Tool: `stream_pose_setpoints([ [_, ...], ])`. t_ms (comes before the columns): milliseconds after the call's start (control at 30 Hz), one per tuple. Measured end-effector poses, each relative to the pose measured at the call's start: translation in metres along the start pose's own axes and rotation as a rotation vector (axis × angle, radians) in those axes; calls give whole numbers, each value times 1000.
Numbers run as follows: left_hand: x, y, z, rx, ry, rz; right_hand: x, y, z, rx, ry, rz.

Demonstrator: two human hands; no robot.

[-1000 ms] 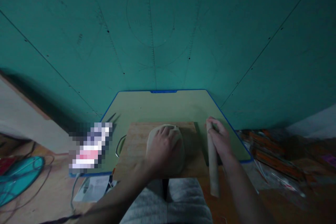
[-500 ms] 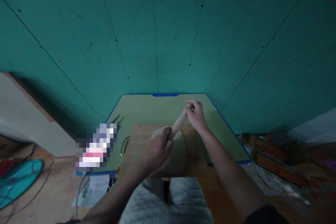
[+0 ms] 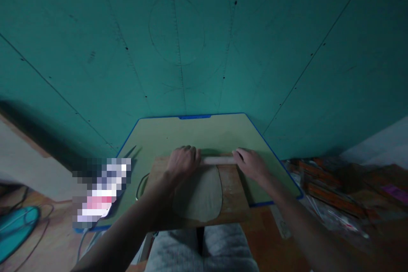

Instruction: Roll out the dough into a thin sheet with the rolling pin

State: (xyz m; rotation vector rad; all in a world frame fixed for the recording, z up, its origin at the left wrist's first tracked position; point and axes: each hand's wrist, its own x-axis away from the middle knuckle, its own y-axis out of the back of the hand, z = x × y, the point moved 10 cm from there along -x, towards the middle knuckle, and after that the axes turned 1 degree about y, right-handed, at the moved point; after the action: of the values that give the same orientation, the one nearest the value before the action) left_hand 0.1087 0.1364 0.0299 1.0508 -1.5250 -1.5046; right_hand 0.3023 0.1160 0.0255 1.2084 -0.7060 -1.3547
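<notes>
A pale rolling pin (image 3: 218, 160) lies crosswise at the far edge of a wooden board (image 3: 234, 197). My left hand (image 3: 185, 161) is closed round its left end, and my right hand (image 3: 250, 163) grips the right end. Under and in front of the pin a flat, thin sheet of dough (image 3: 200, 199) is spread on the board, with a rounded right edge. My left forearm covers part of the dough's left side. Both ends of the pin are hidden inside my fists.
The board rests on a pale green table (image 3: 159, 136) with a blue rim, set against a green wall (image 3: 204, 51). A pixelated object (image 3: 102, 193) and a thin dark pointed thing (image 3: 130, 151) lie at the left. A metal handle (image 3: 140, 187) sticks out beside the board. Plastic-wrapped items (image 3: 334, 195) lie at right.
The rolling pin has gone from slanted and raised to level across the board's far edge. My right hand has come down and my left hand has moved forward. The view has shifted slightly.
</notes>
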Motion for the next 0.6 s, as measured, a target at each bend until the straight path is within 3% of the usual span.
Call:
stream_pose_setpoints([
  [300, -12, -2, -9, -20, -6, -143, 21, -11, 10, 173, 49, 80],
  [600, -40, -11, -7, 26, -38, -84, 12, -19, 0, 95, 27, 183],
])
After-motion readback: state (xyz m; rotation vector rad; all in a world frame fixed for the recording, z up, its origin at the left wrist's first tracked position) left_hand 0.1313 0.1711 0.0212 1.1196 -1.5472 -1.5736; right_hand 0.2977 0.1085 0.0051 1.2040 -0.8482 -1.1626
